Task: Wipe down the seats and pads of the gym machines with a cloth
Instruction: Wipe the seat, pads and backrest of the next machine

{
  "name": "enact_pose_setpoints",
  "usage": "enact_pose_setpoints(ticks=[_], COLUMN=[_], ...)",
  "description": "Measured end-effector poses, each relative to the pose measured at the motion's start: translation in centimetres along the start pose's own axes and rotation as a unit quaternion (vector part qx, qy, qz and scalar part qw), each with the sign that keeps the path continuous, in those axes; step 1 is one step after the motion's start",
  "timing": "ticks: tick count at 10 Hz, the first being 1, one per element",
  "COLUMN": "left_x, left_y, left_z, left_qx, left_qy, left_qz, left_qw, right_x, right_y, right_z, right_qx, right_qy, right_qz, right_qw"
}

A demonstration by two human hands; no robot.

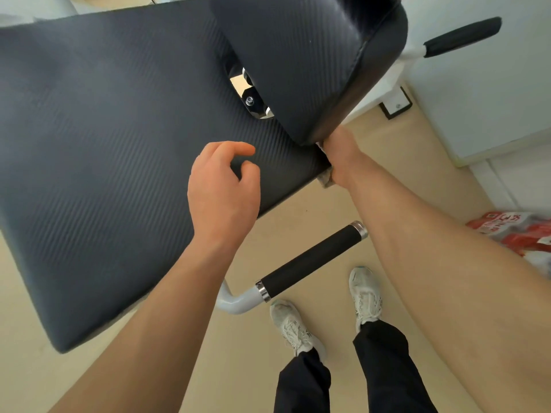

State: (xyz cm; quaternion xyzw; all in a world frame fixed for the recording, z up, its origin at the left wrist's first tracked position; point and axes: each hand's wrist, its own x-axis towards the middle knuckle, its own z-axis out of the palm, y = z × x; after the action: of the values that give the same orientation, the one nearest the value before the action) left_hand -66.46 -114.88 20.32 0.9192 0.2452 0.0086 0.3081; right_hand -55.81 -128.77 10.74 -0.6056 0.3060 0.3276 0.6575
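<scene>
At the corner of a gym machine, my right hand (340, 156) presses a grey cloth (326, 177) against the side edge of the big pad (104, 144), just where the smaller pad (304, 61) overhangs it. Only scraps of the cloth show, above and below the hand. My fingers on that side run out of sight behind the edge, so I cannot tell whether they curl round the cloth or lie flat on it. My left hand (222, 186) hangs over the big pad near the same corner, its fingers (241, 149) loosely curled and holding nothing. To do this stroke well, I judge, I should draw the cloth along the full edge with steady pressure, work it into the gap between the two pads where grime would gather, and lay the free hand flat to steady the pad. Both pads are black, with fine woven-look ribbing and a dull sheen; the surface looks smooth and firm, so a cloth should glide easily. A foam-gripped handle (311, 260) juts out below, over the tan floor (417, 162) and my white shoes (365, 293).
</scene>
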Motion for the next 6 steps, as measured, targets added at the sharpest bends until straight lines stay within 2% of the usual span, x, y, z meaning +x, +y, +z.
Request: enact_pose_setpoints(ticks=[1,2,3,4,5,6], left_x=[-0.3,-1.0,-1.6,-1.9,-2.3,-3.0], left_y=[0.0,-0.1,-1.0,-2.5,-3.8,-4.5], left_z=[-0.9,-2.1,-4.2,-6.4,-7.9,-8.5], left_qx=[-0.035,-0.087,-0.114,-0.099,-0.084,-0.081], left_qy=[0.018,0.023,0.042,0.061,0.078,0.074], left_qz=[-0.026,-0.064,-0.095,-0.111,-0.123,-0.119], left_qw=[0.999,0.994,0.988,0.987,0.986,0.987], right_x=[-1.6,-2.8,-5.8,-11.4,-9.8,-7.4], right_y=[2.9,4.7,5.8,7.4,8.1,6.0], right_z=[0.3,2.9,7.1,10.6,10.4,7.7], right_qx=[0.06,0.14,0.154,0.164,0.156,0.121], right_qy=[0.024,0.132,0.179,0.119,0.119,0.166], right_qz=[-0.028,-0.032,-0.01,0.04,0.071,0.061], right_qw=[0.997,0.981,0.972,0.979,0.978,0.977])
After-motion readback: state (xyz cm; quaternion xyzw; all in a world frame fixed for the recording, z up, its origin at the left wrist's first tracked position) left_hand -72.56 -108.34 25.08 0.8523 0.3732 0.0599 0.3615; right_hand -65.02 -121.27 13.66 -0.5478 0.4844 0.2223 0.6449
